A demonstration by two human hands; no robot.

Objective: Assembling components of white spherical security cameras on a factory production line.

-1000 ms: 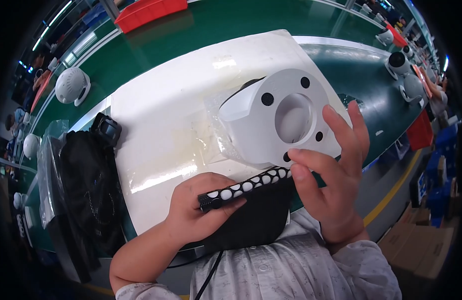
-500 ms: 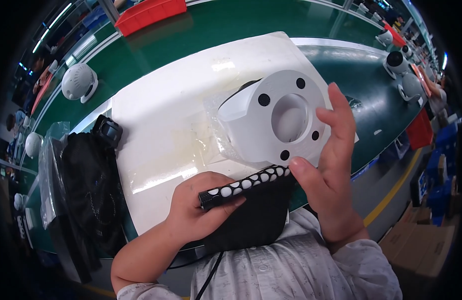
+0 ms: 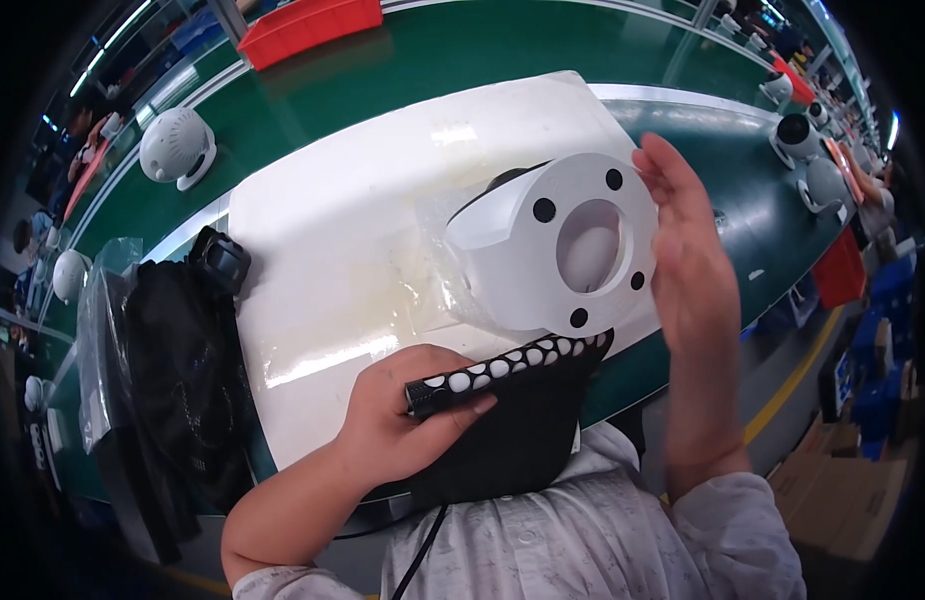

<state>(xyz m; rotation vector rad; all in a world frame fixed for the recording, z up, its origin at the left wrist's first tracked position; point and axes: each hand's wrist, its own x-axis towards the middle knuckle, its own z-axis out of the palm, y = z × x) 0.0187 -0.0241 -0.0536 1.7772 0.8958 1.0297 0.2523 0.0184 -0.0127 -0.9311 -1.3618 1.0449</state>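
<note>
A white rounded device [image 3: 492, 235] lies on its side, with its flat ring-shaped base [image 3: 633, 215] facing me. Several round black pads [image 3: 544, 210] sit around the base's central opening. My left hand [image 3: 407, 405] is closed on a black sheet [image 3: 512, 435], whose folded upper edge shows a row of white circles. That edge reaches close under the base's lower rim. My right hand [image 3: 687, 235] is upright beside the base's right rim, fingers stretched and nothing visible in them; whether it touches the rim is unclear. Clear plastic wrap [image 3: 437, 260] lies behind the device.
A white board [image 3: 312, 270] covers the green table. At left are a black bag [image 3: 187, 370], clear plastic [image 3: 102, 350] and a small black device [image 3: 219, 262]. Similar white devices [image 3: 177, 147] stand around. A red bin [image 3: 312, 28] is at the back; cardboard boxes [image 3: 837, 500] are lower right.
My right hand has moved right and away from the sheet's edge, turning side-on beside the base. My left hand keeps its hold on the sheet. The whole view has shifted slightly.
</note>
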